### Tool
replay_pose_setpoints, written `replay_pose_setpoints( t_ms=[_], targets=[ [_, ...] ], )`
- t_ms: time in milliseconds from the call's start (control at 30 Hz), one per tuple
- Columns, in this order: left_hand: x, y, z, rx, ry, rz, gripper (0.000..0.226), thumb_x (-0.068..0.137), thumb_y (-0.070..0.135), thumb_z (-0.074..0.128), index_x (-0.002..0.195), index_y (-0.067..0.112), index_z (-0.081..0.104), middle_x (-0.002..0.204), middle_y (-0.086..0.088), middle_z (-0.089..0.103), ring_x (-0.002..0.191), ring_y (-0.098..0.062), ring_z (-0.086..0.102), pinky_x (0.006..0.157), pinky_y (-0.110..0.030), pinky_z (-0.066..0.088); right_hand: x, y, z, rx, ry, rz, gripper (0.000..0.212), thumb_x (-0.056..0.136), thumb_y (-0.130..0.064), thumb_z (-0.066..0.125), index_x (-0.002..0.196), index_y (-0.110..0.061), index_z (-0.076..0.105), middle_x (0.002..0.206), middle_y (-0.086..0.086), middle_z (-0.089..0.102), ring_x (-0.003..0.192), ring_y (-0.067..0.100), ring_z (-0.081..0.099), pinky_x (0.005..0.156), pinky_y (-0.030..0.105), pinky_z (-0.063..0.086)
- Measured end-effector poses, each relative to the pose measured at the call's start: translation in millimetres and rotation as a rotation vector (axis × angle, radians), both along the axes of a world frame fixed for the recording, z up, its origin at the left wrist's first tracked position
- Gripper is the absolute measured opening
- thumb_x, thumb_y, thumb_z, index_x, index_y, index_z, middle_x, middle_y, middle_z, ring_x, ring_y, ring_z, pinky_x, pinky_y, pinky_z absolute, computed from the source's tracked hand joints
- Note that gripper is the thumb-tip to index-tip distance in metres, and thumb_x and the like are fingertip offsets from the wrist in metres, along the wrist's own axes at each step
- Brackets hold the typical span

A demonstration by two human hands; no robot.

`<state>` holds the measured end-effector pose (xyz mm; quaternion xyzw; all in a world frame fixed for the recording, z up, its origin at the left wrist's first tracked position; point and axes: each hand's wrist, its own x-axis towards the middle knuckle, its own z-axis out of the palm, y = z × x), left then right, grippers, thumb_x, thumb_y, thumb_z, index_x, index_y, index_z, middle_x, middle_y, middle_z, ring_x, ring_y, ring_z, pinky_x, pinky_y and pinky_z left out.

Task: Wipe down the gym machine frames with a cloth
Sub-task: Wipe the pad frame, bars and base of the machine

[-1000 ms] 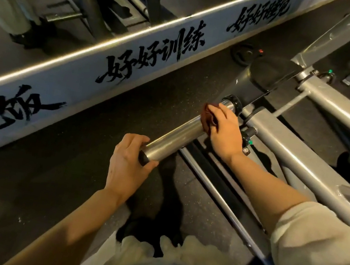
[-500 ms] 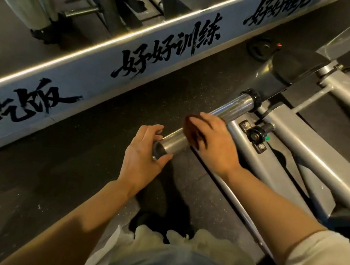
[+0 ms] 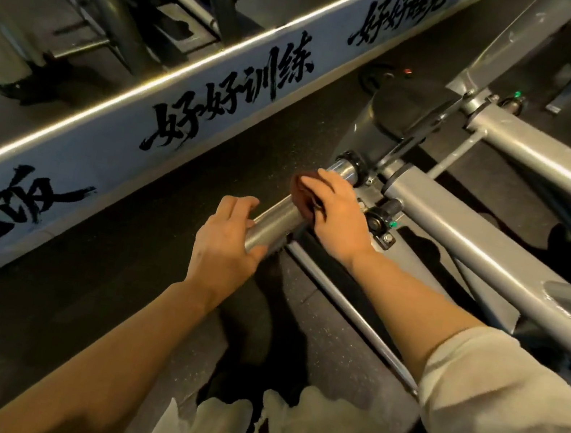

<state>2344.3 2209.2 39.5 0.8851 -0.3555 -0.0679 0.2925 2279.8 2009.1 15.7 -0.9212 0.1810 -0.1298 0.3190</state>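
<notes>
Frames of grey-painted steel tubing [image 3: 462,243] fill the picture from three o'clock up to one o'clock, rigid and heavy, not going to shift under a wipe. From their joint a polished chrome bar [image 3: 277,220] runs toward seven o'clock, likely slick under bare skin. Left hand [image 3: 223,247] curls around the bar's free end, steadying it. Right hand [image 3: 339,214], at centre, presses a small dark red cloth [image 3: 301,194] over the bar's top, fingers wrapped around both. Soft and light, the cloth should mould to the tube; best bunched in the palm and gripped firmly.
</notes>
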Motion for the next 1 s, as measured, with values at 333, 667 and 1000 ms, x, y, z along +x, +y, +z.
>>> replay_pose_setpoints(
  t_ms=[333,667,1000],
  targets=[
    [-11.3,-25.5,4.5,-0.006,-0.009,0.055,0.027,0.092,0.033,0.059,0.117,0.024,0.056,0.116,0.005,0.054,0.096,-0.006,0.05,0.08,-0.025,0.044,-19.6,48.7,0.8,0.314,-0.116,-0.119,0.055,0.087,0.008,0.056,0.135,-0.018,0.057,0.152,0.003,0.037,0.143,0.015,0.026,0.113,0.008,0.007],
    [-1.3,-66.0,51.0,-0.493,0.564,0.026,0.038,0.094,0.02,0.06,0.13,0.017,0.049,0.113,0.002,0.063,0.103,-0.008,0.065,0.089,-0.03,0.055,-21.0,33.8,56.7,0.604,-0.413,-0.095,0.051,0.081,0.001,0.053,0.129,-0.014,0.063,0.14,0.001,0.054,0.132,0.005,0.046,0.111,0.025,0.037],
    [107.1,-137.9,45.9,-0.477,0.012,-0.256,0.031,0.081,-0.01,0.057,0.106,0.008,0.058,0.114,-0.013,0.05,0.105,0.013,0.042,0.095,-0.004,0.03,5.9,2.3,38.6,0.208,-0.369,-0.701,0.044,0.081,0.011,0.06,0.12,-0.009,0.063,0.116,0.002,0.061,0.109,0.017,0.057,0.101,0.034,0.045]
  ],
)
